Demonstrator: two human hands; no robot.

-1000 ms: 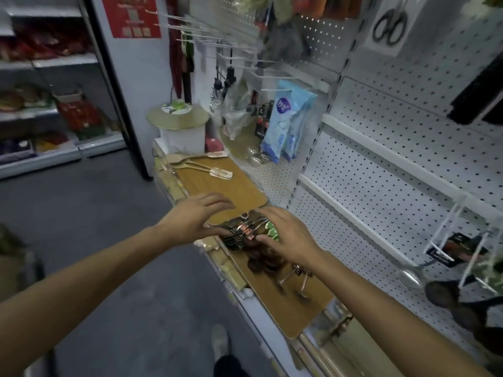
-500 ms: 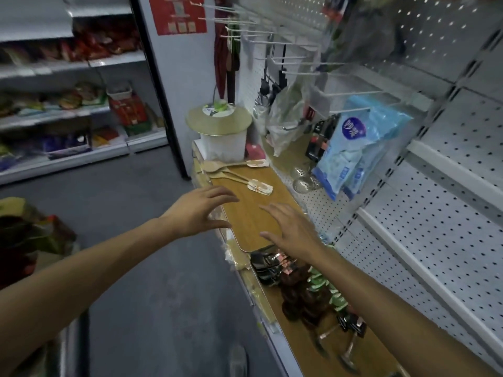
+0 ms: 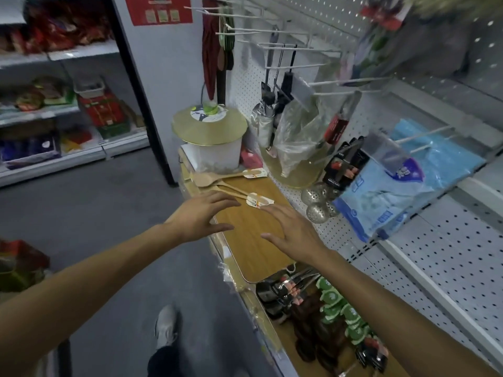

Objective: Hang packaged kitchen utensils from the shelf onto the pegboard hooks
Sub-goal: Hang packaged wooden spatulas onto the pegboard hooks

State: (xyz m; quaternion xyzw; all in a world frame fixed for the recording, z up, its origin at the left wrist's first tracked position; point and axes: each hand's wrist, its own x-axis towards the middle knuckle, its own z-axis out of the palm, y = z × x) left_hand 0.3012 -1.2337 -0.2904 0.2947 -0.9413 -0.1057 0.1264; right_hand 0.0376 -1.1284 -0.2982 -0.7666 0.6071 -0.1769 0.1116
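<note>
Two wooden spoons, white tub lidded

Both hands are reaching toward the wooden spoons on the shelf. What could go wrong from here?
1. The wooden spoons lie crossed, near the shelf's front edge. The open left hand or right hand may knock one off while picking up another.
2. Long empty hooks stick out above; a rising arm could catch them.
3. The metal strainers and blue packs hang close by and might be bumped loose.
</note>
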